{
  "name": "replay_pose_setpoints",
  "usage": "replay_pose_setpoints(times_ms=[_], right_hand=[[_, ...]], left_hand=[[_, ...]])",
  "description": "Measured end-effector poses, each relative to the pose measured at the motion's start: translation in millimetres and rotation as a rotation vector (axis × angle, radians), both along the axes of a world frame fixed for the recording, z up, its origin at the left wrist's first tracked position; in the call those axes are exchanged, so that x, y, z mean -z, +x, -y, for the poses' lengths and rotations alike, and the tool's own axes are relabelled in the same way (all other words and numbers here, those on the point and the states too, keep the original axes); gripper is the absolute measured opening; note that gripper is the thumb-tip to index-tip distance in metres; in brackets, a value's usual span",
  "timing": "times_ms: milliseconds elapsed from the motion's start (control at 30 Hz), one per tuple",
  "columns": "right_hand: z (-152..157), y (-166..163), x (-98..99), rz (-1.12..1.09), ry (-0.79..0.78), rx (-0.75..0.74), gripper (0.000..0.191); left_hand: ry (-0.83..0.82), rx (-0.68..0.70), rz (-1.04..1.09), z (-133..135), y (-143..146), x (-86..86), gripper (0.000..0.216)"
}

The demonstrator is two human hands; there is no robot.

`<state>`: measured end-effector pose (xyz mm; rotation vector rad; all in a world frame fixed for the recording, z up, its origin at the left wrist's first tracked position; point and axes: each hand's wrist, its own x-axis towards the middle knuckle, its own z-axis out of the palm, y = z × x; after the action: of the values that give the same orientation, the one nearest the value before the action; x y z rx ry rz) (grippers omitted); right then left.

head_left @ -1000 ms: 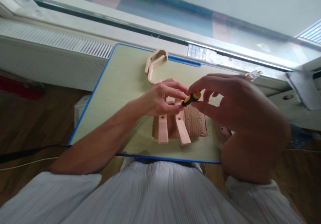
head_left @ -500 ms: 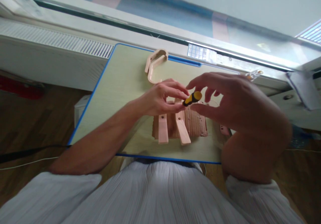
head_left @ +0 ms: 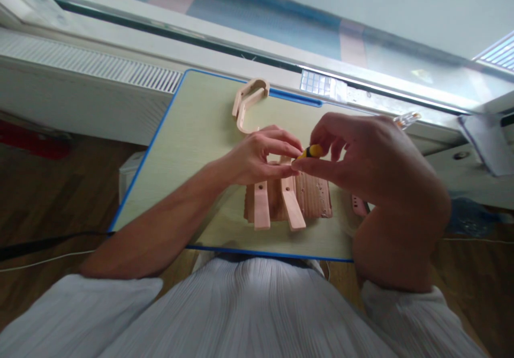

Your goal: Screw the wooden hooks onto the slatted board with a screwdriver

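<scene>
A small yellow and black screwdriver (head_left: 310, 152) stands over a wooden assembly (head_left: 289, 197) of a grooved board with two pale slats across it. My right hand (head_left: 361, 157) is closed around the screwdriver's handle with thumb and fingers. My left hand (head_left: 261, 157) is pinched at the screwdriver's lower end, just above one slat; what the fingertips grip there is hidden. Both hands hover over the middle of a pale desk (head_left: 193, 149) with a blue edge.
A curved wooden piece (head_left: 248, 101) lies at the desk's far side. A small pinkish part (head_left: 358, 206) sits right of the assembly. Beyond the desk run a radiator grille (head_left: 88, 66) and a window sill. A dark cable (head_left: 48, 240) crosses the wooden floor at the left.
My right hand's fingers have closed further round the screwdriver handle and turned on it. The left hand and the wooden assembly have stayed in place.
</scene>
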<state>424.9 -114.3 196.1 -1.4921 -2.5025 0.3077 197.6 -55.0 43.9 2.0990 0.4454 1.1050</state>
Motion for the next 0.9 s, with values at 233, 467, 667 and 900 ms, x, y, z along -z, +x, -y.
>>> replay_pose_setpoints(times_ms=[233, 467, 667, 900], right_hand=[[0, -1, 6.0, 0.021, -0.061, -0.12, 0.016], [-4, -16, 23.6, 0.084, -0.057, -0.064, 0.019], [-2, -15, 18.2, 0.059, -0.115, -0.106, 0.018], [-6, -12, 19.0, 0.035, -0.14, -0.087, 0.013]], left_hand=[[0.014, -0.006, -0.064, 1, -2, -1.5, 0.024], [0.053, -0.01, -0.071, 0, -3, 0.7, 0.024], [0.006, 0.004, -0.096, 1, -2, -2.3, 0.026], [-0.065, 0.056, -0.102, 1, -1, -3.8, 0.028]])
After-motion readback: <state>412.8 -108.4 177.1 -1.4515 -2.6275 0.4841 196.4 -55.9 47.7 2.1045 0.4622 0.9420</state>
